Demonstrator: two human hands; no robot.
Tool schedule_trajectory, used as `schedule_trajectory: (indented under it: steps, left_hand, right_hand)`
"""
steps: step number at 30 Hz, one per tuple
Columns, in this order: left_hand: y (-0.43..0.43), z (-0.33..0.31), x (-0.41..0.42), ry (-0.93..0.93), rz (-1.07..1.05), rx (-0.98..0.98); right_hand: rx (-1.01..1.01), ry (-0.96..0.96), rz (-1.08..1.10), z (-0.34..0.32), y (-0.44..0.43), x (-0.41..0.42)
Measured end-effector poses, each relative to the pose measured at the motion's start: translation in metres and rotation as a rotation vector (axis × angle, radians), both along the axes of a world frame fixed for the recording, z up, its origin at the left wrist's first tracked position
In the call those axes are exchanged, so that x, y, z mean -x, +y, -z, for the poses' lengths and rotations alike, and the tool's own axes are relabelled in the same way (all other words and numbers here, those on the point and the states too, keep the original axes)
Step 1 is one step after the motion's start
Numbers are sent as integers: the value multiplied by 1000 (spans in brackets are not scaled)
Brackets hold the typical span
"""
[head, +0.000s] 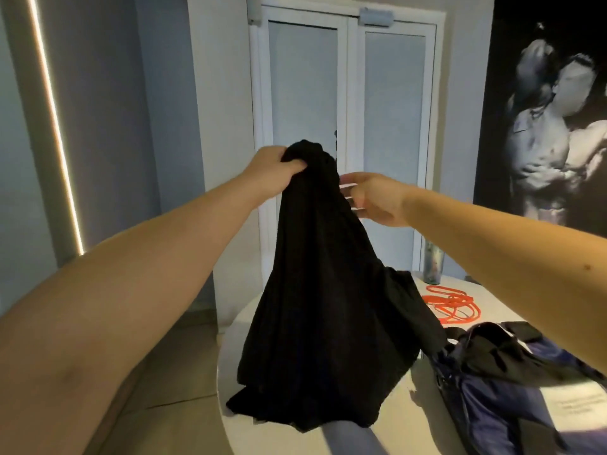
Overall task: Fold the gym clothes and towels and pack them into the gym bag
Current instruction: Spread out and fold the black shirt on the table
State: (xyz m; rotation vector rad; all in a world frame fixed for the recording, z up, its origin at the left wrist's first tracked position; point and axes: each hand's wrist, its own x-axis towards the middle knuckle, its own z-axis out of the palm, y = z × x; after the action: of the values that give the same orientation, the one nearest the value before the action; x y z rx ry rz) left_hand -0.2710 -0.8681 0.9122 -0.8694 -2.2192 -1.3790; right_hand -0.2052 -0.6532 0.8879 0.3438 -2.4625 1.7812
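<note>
A black garment (pixel 322 307) hangs bunched in the air above the white round table (pixel 387 428). My left hand (pixel 272 169) grips its top end in a fist. My right hand (pixel 374 198) is beside the cloth at its right edge, its fingertips at or behind the fabric; whether they pinch it I cannot tell. The garment's lower edge reaches the table top. A navy gym bag (pixel 505 399) lies open at the right of the table, with dark cloth (pixel 512 359) draped over its mouth.
An orange jump rope (pixel 450 305) lies coiled at the far side of the table. A dark bottle (pixel 433 261) stands behind it. A sheet of paper (pixel 578 405) lies at the table's right edge. White double doors (pixel 348 93) are behind the table.
</note>
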Motion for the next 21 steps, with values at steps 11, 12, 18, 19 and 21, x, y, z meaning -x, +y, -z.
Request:
schedule_trajectory:
  steps: [11, 12, 18, 19, 21]
  left_hand:
    - [-47, -1, 13, 53, -269, 18]
    - [-59, 2, 18, 38, -298, 10]
    - [-112, 13, 30, -21, -424, -114]
    - [-118, 15, 32, -27, -449, -131]
    - [-127, 19, 33, -32, -481, -153]
  right_hand:
    - [-546, -240, 197, 81, 30, 20]
    - [-514, -228, 225, 77, 33, 19]
    - [-559, -205, 249, 51, 40, 11]
    - [-587, -176, 273, 48, 38, 11]
    - [-584, -101, 323, 43, 34, 12]
